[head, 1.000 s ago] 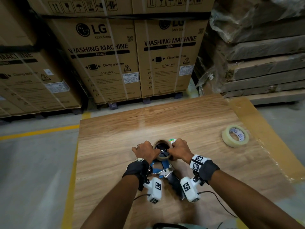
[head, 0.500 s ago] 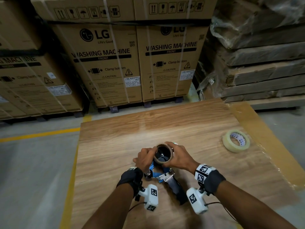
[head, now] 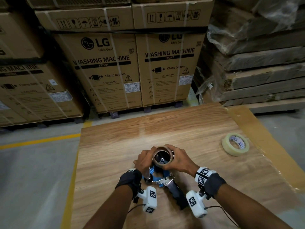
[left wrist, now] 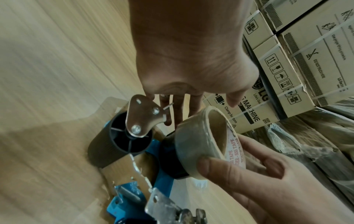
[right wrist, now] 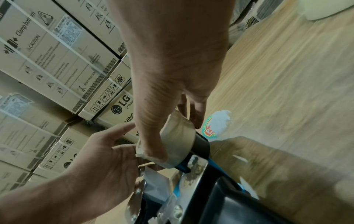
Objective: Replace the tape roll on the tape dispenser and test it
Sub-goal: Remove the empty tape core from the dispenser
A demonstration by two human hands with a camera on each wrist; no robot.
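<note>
The tape dispenser (head: 176, 194) lies on the wooden table (head: 115, 146), with a blue frame and a black handle towards me. A nearly used-up tape roll (head: 162, 166), mostly brown cardboard core, sits partly raised on the black hub (right wrist: 201, 145). My left hand (head: 145, 160) grips its left side. My right hand (head: 179, 160) grips the right side, thumb on the outer wall (left wrist: 191, 144). The black roller (left wrist: 113, 144) and its metal plate stand beside the core. A fuller clear tape roll (head: 227, 145) lies flat at the table's right.
Strapped washing machine cartons (head: 102, 63) stand just past the far table edge, and wrapped board stacks (head: 255, 68) at the right. A torn sticker (right wrist: 216, 125) is on the table behind the dispenser. Grey floor with a yellow line (head: 41, 141) lies left.
Both hands have shifted their hold round the old core and drawn it upward along the hub. The dispenser stays on the table, and the fuller roll has not moved.
</note>
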